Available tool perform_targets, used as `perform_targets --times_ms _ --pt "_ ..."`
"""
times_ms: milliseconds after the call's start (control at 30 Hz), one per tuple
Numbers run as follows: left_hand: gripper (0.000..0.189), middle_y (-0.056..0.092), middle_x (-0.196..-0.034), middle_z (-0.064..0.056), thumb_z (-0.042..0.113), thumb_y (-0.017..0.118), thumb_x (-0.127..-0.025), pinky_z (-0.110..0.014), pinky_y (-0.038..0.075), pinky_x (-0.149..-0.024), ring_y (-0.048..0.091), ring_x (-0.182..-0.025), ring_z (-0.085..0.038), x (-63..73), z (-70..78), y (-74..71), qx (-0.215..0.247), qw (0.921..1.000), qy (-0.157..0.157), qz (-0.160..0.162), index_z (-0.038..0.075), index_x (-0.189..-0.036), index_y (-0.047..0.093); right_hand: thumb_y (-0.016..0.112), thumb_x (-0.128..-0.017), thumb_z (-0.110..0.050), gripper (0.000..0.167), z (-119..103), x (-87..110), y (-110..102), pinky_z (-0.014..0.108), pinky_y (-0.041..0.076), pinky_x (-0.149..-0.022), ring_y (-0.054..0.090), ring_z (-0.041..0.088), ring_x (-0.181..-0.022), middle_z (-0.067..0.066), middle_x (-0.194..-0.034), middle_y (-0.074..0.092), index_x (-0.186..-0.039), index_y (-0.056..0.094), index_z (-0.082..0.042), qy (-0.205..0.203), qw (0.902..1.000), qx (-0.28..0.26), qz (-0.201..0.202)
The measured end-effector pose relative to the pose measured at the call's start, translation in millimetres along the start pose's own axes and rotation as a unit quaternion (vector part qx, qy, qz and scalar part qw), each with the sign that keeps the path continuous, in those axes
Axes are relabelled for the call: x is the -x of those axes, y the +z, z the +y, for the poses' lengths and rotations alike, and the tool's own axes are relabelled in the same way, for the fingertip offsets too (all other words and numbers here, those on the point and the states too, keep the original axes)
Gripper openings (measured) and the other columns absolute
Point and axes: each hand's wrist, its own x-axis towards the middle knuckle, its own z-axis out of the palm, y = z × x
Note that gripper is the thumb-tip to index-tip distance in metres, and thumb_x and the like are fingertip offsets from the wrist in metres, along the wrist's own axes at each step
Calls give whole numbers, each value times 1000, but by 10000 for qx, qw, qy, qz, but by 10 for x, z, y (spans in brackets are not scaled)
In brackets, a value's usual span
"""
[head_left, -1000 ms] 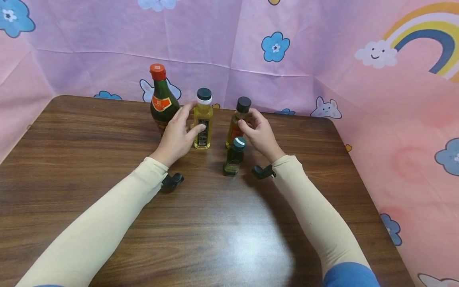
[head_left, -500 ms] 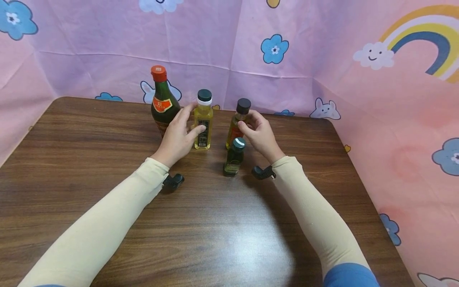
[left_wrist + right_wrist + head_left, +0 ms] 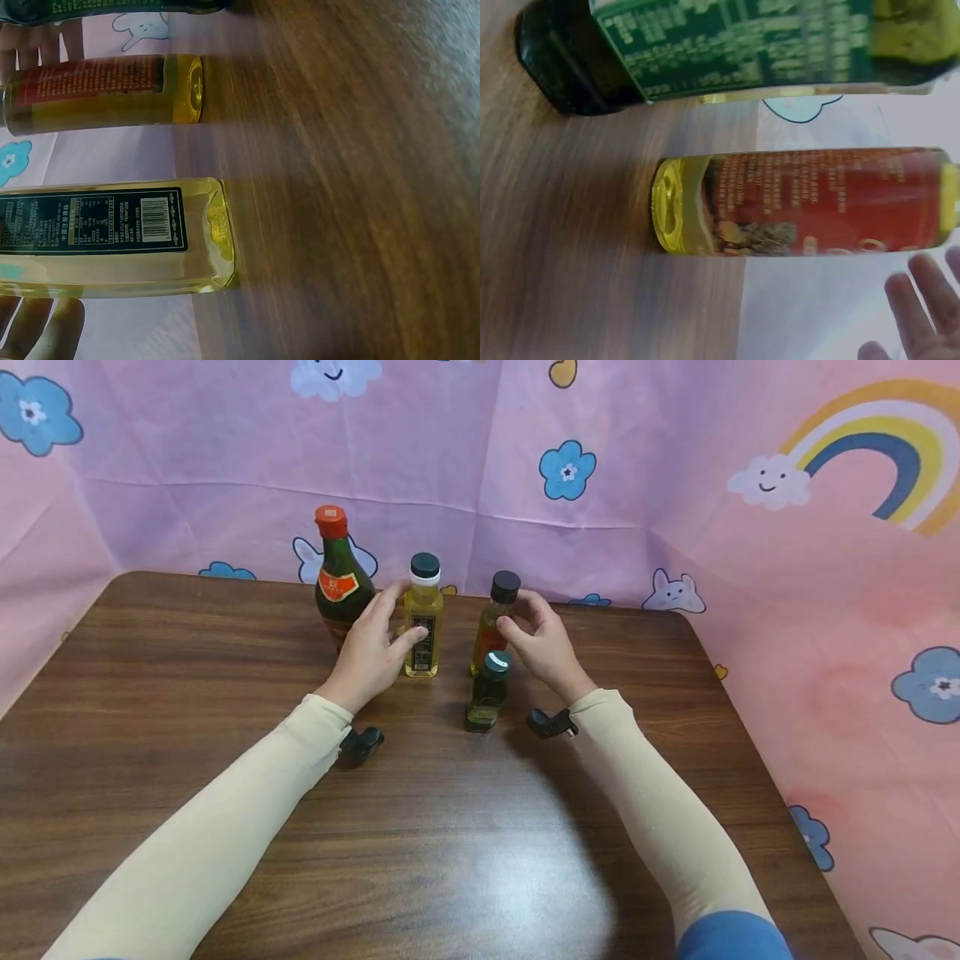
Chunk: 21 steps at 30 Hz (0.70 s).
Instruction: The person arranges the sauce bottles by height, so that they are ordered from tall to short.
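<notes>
My left hand (image 3: 367, 647) grips the upper part of a clear bottle of yellow oil (image 3: 422, 658) with a dark green cap, thumb over the front label and fingers along its left side. My right hand (image 3: 547, 647) holds a slimmer oil bottle (image 3: 487, 642) with a black cap and red label near its neck, thumb in front and index finger behind. Both bottles stand upright; the red-label bottle (image 3: 825, 202) has its base at the table in the right wrist view. Fingertips (image 3: 56, 330) of the left hand lie against the yellow bottle (image 3: 112, 274) in the left wrist view.
A small dark green bottle (image 3: 484, 703) stands in front of the red-label one, overlapping its base. Left of the yellow bottle rises a tall green bottle (image 3: 341, 568) with a red cap, partly behind the left hand. The wooden table (image 3: 420, 843) ends at a patterned cloth (image 3: 225, 452).
The head view has tilted slightly, so everything sits a little lower in the picture. Hands and bottles keep their places relative to each other.
</notes>
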Motion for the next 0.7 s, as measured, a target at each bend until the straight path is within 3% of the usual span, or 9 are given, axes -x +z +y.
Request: perform_targets --times_ms 200,367,500,700 --pt "69 45 -154 -12 21 69 -101 -51 46 -112 50 -137 -32 -7 13 12 -3 10000 -23 4 17 -160 34 62 -101 -5 41 -80 150 -130 46 43 -115 54 36 -131 23 -136 56 -139 51 6 -304 9977 -43 609" --pt "68 45 -155 -11 21 69 -102 -51 46 -112 50 -137 -31 -27 46 53 -32 10000 0 31 16 -160 34 60 -102 -2 40 -151 396 -237 37 49 -106 56 37 -125 24 -134 56 -139 48 8 -526 9950 -221 820" --pt "68 46 -154 -11 21 69 -102 -51 47 -111 51 -136 -32 -19 40 53 -100 9999 6 52 17 -160 34 61 -100 1 41 -174 610 -201 38 50 -104 57 33 -124 25 -135 56 -139 49 8 -400 9973 -285 545" --pt "67 45 -154 -12 21 68 -102 -51 46 -112 51 -137 -32 -13 22 38 -68 10000 -12 44 16 -160 35 72 -96 -3 60 -165 837 -17 45 46 -113 55 28 -134 15 -144 55 -150 46 -3 211 9987 -85 -460"
